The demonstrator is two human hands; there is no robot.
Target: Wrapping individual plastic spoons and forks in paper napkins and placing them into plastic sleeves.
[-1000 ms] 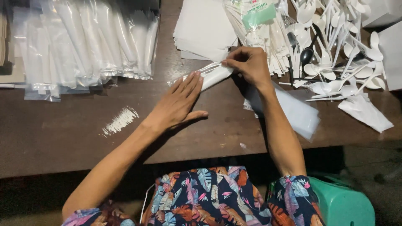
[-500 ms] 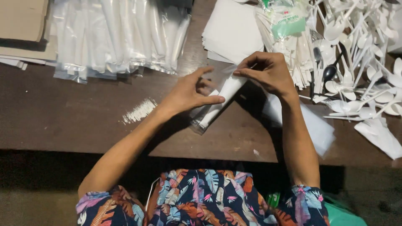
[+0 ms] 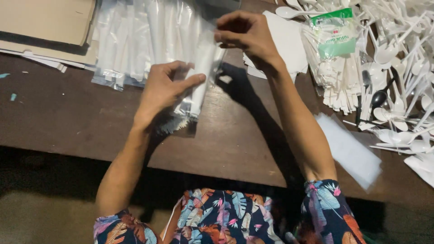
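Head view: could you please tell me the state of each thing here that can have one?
clear packet: lifted off the table, held at both ends, filled with white contents.
left hand: gripping the packet's lower part.
right hand: pinching the packet's top.
stack of clear packets: lying flat.
white spoons: loose, heaped.
green-labelled bag: lying on the table.

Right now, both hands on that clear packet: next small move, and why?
Probably carry the clear packet left onto the pile of filled packets. The left hand grips its lower part, the right hand pinches its top, and it is lifted off the table beside that pile.
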